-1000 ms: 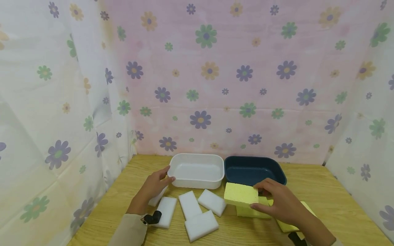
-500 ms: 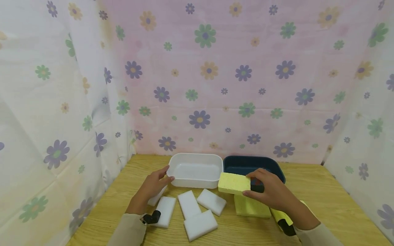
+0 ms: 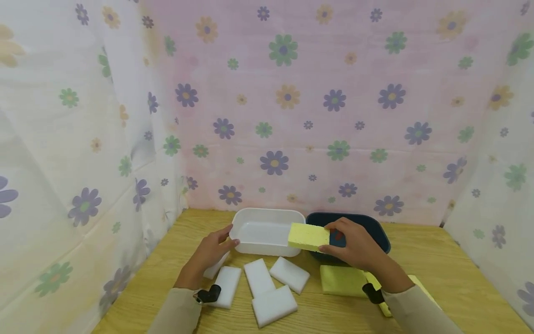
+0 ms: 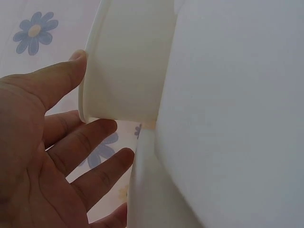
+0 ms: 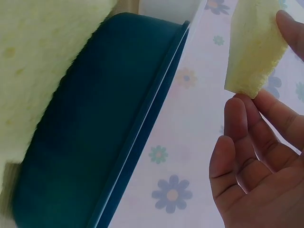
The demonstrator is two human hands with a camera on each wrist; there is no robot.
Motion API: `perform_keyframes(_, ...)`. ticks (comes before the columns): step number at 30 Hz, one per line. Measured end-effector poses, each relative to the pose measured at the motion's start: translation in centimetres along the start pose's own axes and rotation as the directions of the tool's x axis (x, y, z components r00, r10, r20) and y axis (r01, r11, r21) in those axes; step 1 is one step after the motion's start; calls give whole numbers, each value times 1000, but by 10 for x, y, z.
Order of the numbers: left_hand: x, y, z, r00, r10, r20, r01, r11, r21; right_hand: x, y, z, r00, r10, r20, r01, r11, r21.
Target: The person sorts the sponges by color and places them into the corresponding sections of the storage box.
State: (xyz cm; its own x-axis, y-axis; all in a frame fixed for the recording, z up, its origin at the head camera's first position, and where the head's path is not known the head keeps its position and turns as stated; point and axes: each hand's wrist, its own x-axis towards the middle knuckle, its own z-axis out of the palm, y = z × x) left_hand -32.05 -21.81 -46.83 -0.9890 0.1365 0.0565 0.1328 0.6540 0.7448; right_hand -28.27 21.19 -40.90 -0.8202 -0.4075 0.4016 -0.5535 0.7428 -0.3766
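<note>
In the head view my right hand (image 3: 350, 243) pinches a yellow sponge (image 3: 306, 236) by its right end, thumb below and fingers above. The sponge overlaps the right part of the white tub (image 3: 271, 213) and the left of the navy tub (image 3: 377, 232). The right wrist view shows the held sponge (image 5: 249, 45) between thumb and fingertips. My left hand (image 3: 210, 250) holds the white tub at its front left corner, thumb and fingers on either side. In the left wrist view the thumb lies at the tub's rim (image 4: 85, 90).
Several white sponges (image 3: 274, 306) lie in front of the white tub, one overlapping another. More yellow sponges (image 3: 342, 280) lie on the wooden table (image 3: 317, 315) at the right, partly hidden by my right wrist. Flowered cloth (image 3: 288, 130) hangs behind and at both sides.
My right hand has carried the yellow sponge up and left, from in front of the navy tub to the tubs' adjoining sides. The left hand has stayed at the white tub's corner.
</note>
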Motion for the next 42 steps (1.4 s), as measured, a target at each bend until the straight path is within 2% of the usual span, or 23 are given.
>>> perform_keyframes(11, 4, 0, 6, 1000, 20, 5, -20, 999, -38, 27, -5, 9, 998, 31, 60, -31, 999, 11)
perform_keyframes(23, 2, -2, 3, 1000, -10, 5, 11, 999, -33, 58, -20, 25, 995, 8, 96, -13, 998, 59)
perform_keyframes(31, 2, -2, 3, 1000, -22, 3, 22, 999, -36, 77, -29, 37, 988, 40, 149, -50, 997, 63)
perform_keyframes(42, 2, -1, 2, 1000, -4, -3, 4, 1000, -26, 101, -39, 50, 986, 93, 141, -104, 992, 75)
